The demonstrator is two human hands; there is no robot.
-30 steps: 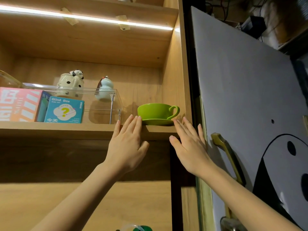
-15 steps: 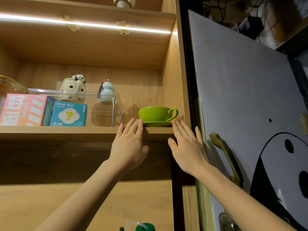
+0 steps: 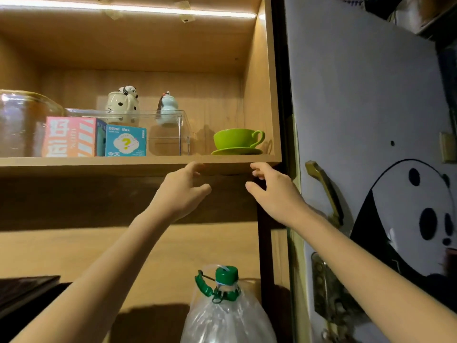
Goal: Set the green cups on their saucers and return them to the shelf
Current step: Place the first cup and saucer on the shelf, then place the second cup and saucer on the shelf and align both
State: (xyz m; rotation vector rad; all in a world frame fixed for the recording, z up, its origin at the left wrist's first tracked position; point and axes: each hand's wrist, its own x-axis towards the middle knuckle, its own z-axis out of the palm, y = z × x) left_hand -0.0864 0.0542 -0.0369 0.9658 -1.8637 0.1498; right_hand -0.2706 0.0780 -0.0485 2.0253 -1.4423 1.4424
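A green cup stands upright on its green saucer at the right end of the wooden shelf, handle pointing right. My left hand hangs just below the shelf's front edge, left of the cup, fingers loosely curled and holding nothing. My right hand is at the same height below the cup's right side, fingers apart and empty. Neither hand touches the cup or saucer.
Left of the cup stand a clear plastic case, a blue Blind Box, a pink box and a glass jar. A large plastic bottle with a green cap rises below. A door with a brass handle is right.
Both hands have dropped from the shelf's front edge to just beneath it, and their fingers have curled. My view has tilted down, bringing the plastic bottle into sight.
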